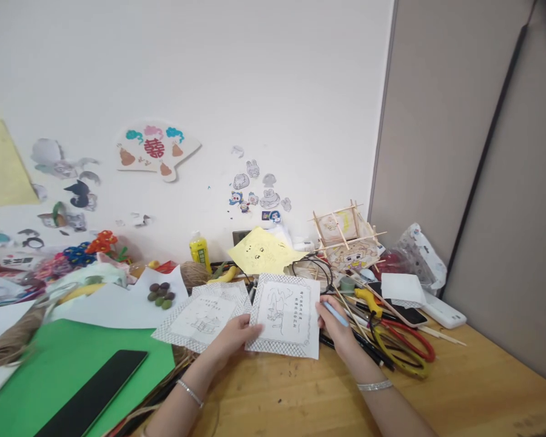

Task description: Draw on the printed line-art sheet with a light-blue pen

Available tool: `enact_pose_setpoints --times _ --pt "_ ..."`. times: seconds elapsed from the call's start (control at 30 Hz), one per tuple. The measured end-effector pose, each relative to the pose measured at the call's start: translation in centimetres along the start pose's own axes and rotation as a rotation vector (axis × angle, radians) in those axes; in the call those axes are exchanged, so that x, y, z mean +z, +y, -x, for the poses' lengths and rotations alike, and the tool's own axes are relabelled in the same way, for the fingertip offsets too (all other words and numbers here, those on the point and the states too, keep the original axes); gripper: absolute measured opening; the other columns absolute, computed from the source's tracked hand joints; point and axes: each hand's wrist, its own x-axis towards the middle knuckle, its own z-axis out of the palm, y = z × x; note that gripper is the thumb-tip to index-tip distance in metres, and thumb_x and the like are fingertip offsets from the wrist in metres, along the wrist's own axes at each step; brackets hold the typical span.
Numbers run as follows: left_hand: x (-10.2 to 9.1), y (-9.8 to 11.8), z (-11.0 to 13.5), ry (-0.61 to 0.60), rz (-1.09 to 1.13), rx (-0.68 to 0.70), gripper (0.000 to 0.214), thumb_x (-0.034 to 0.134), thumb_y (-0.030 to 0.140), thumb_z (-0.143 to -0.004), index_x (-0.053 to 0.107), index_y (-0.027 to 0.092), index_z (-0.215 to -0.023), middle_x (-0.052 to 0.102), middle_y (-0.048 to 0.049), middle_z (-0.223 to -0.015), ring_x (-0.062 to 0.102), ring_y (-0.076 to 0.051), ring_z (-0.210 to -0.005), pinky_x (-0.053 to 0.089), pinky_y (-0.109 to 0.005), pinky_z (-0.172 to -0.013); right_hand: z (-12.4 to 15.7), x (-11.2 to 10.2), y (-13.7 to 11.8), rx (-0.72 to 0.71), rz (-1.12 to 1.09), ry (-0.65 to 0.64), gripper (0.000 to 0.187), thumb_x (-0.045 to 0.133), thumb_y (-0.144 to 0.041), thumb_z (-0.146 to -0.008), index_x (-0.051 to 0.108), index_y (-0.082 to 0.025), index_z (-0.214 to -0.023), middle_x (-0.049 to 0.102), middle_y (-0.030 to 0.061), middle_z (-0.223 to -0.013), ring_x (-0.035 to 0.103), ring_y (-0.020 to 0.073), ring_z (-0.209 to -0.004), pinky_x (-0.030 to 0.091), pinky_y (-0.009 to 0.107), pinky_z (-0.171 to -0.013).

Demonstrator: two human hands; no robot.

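A white paper sheet [284,315] with a line drawing, handwritten characters and a cross-hatched border is tilted up in front of me. My left hand [234,334] pinches its lower left edge, thumb on the front. At the right edge is my right hand [337,328], closed around a light-blue pen [335,314]. Its fingers meet the sheet's edge; whether they also grip it I cannot tell. Beside my left hand, similar drawn sheets [204,315] overlap on the table.
Green paper [155,340] with a black phone-like slab [95,394] lies left. Scissors [398,352], sticks and pens crowd the right side of the wooden table [295,400]. Behind are a yellow bottle [200,250], yellow paper [264,252] and a stick frame [346,233].
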Motion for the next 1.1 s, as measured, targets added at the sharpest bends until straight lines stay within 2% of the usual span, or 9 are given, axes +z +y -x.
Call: enact_pose_setpoints --times 0.2,0.33,0.5,0.63,0.77,0.87,0.93,1.0,1.1 --pt "0.5 -1.0 -1.1 0.161 -0.392 0.059 0.02 0.056 0.034 -0.071 0.052 0.015 -0.077 0.063 -0.0042 -0.071 0.06 -0.021 -0.067 0.045 -0.029 -0.055 0.0 0.1 -0.1 -0.003 0.019 -0.001 0.022 0.058 -0.039 -0.068 0.053 -0.019 -0.077 0.046 -0.0057 -0.05 0.042 0.0119 -0.044 0.031 0.022 -0.043" --pt "0.2 -1.0 -1.3 0.215 -0.458 0.115 0.02 0.049 0.035 -0.075 0.051 0.016 -0.08 0.06 -0.0018 -0.067 0.058 -0.018 -0.06 0.043 -0.028 -0.054 0.2 0.1 -0.3 0.002 0.04 0.002 0.024 0.059 -0.038 -0.067 0.052 -0.019 -0.08 0.056 -0.0025 -0.059 0.042 0.0114 -0.042 0.032 0.023 -0.043" --pt "0.2 -0.8 -0.7 0.098 -0.391 0.12 0.027 0.048 0.041 -0.075 0.051 0.015 -0.081 0.052 0.0021 -0.057 0.048 -0.014 -0.047 0.038 -0.026 -0.048 -0.2 -0.4 0.2 -0.031 0.14 0.026 0.024 0.056 -0.038 -0.07 0.05 -0.02 -0.085 0.06 0.0001 -0.063 0.047 0.0139 -0.045 0.036 0.026 -0.044" --pt "0.0 -0.4 0.1 -0.036 -0.363 0.096 0.029 0.053 0.042 -0.072 0.052 0.015 -0.083 0.056 0.0003 -0.068 0.044 -0.011 -0.048 0.035 -0.023 -0.045 -0.7 -0.6 0.2 -0.142 0.234 0.068 0.027 0.059 -0.039 -0.069 0.052 -0.02 -0.087 0.062 0.0025 -0.069 0.058 0.02 -0.063 0.045 0.03 -0.056" --pt "-0.8 0.5 1.0 -0.275 -0.411 0.147 0.033 0.056 0.042 -0.071 0.059 0.015 -0.09 0.063 -0.0035 -0.084 0.055 -0.018 -0.071 0.042 -0.025 -0.058 -0.3 -0.3 -1.0 -0.143 0.214 -0.022 0.03 0.059 -0.045 -0.072 0.053 -0.019 -0.086 0.064 0.0049 -0.073 0.06 0.0205 -0.068 0.047 0.032 -0.062" --pt "-1.3 1.1 1.5 -0.365 -0.44 0.16 0.039 0.06 0.039 -0.07 0.058 0.019 -0.104 0.063 -0.0031 -0.096 0.055 -0.022 -0.087 0.043 -0.026 -0.07 0.2 0.0 -2.2 -0.054 0.118 -0.06 0.035 0.052 -0.051 -0.077 0.053 -0.019 -0.09 0.066 0.0056 -0.078 0.057 0.0172 -0.06 0.047 0.03 -0.059" --pt "-1.3 1.1 1.5 -0.337 -0.465 0.138 0.054 0.06 0.037 -0.07 0.049 0.017 -0.119 0.062 -0.0051 -0.096 0.055 -0.022 -0.087 0.043 -0.027 -0.07 0.5 0.1 -2.8 -0.013 0.078 -0.039 0.037 0.05 -0.053 -0.078 0.053 -0.019 -0.089 0.065 0.005 -0.073 0.055 0.0151 -0.055 0.046 0.028 -0.055" --pt "-1.1 0.6 1.1 -0.227 -0.485 0.119 0.069 0.059 0.039 -0.071 0.035 0.013 -0.13 0.061 -0.0058 -0.09 0.056 -0.021 -0.081 0.042 -0.028 -0.067 0.6 0.2 -3.1 0.041 0.068 -0.023 0.039 0.049 -0.056 -0.078 0.053 -0.018 -0.087 0.065 0.0045 -0.068 0.051 0.013 -0.049 0.045 0.027 -0.053" --pt "-0.3 -0.6 0.3 -0.075 -0.513 0.146 0.075 0.056 0.043 -0.073 0.027 0.011 -0.134 0.059 -0.0041 -0.084 0.056 -0.02 -0.076 0.042 -0.028 -0.065 0.9 0.4 -3.4 0.027 0.073 -0.016 0.039 0.049 -0.054 -0.079 0.054 -0.018 -0.091 0.066 0.0047 -0.073 0.052 0.0123 -0.053 0.046 0.026 -0.054"
